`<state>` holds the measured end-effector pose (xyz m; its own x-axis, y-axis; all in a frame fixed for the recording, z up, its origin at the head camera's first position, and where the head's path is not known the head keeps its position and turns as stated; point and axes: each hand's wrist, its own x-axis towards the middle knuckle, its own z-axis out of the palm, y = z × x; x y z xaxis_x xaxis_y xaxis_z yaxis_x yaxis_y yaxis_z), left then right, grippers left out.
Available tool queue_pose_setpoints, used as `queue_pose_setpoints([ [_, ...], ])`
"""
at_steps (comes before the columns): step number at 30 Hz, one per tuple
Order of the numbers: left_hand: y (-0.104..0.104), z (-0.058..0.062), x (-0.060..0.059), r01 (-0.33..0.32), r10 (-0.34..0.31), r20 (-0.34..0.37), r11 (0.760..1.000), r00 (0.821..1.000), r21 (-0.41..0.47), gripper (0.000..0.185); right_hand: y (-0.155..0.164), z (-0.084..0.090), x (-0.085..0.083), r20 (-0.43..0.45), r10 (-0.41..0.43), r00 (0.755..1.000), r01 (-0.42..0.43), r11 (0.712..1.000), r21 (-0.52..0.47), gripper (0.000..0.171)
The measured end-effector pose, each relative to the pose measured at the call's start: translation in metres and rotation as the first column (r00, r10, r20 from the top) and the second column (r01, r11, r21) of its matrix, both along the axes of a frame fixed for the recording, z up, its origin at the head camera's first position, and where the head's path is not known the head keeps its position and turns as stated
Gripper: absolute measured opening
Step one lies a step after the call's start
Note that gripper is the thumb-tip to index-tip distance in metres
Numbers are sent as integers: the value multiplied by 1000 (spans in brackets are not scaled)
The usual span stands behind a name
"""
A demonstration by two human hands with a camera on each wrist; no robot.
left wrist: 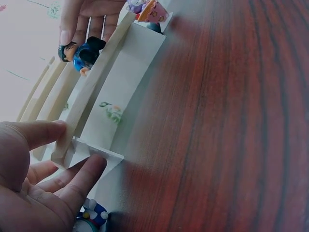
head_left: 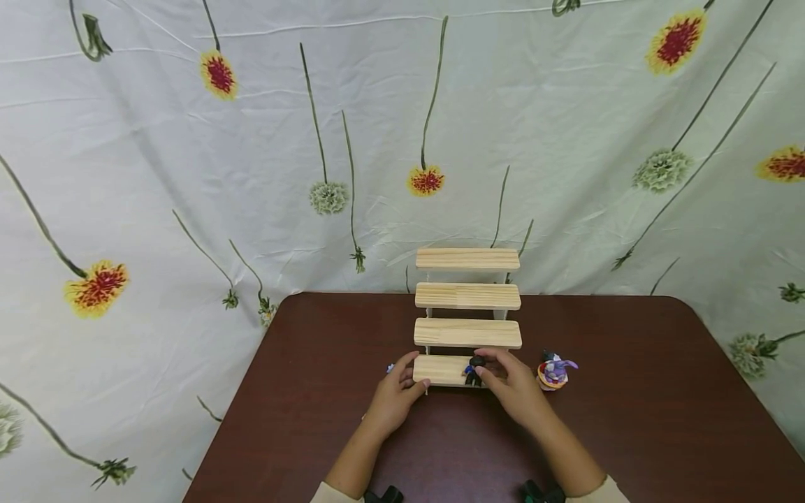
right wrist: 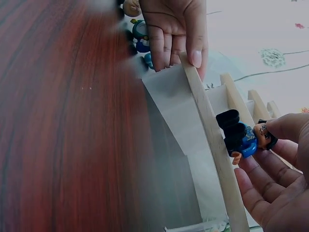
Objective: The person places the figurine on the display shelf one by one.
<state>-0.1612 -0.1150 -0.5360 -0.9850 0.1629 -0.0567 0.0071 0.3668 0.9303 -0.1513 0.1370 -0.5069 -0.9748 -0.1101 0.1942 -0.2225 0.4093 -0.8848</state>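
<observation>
Table: dark red-brown wooden top, reaching from the near edge to the cloth at the far side.
Left hand: the left hand rests at the near left corner of the stepped wooden stand, thumb on top of the lowest step and fingers curled against its left end, so it grips that corner.
Right hand: the right hand is at the right part of the lowest step, its fingers pinching a small blue and black figure.
Blue and black figure: it stands on the lowest step, right of the middle, its head between the fingertips.
Small blue toy: a blue and white toy lies on the table just left of the stand, behind the left hand.
Purple figure: a purple and orange figure stands on the table just right of the stand, near the right hand.
Stand: four pale steps rising toward the far side.
Backdrop: white cloth with printed flowers behind the table.
</observation>
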Motion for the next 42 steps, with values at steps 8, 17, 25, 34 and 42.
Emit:
queue_pose_setpoints([
  [8, 0, 1, 0, 2, -2, 0, 1000, 1000, 8, 63, -8, 0, -5, -44, 20, 999, -19, 1000, 20, 32],
  [17, 1, 2, 0, 3, -3, 12, 1000, 1000, 25, 62, -16, 0, -9, -2, -3, 1000, 3, 1000, 25, 31],
  [25, 0, 0, 0, 2, -2, 9, 1000, 1000, 18, 63, -19, -1, -12, 20, 2, 1000, -2, 1000, -2, 31],
  [34, 0, -1, 0, 1, -1, 11, 1000, 1000, 13, 63, -20, -1, -12, 47, 25, 999, -23, 999, -49, 35],
  [42, 0, -2, -1, 2, -2, 6, 1000, 1000, 14, 63, -20, -1, -12, 67, 23, 997, -19, 998, -61, 34],
])
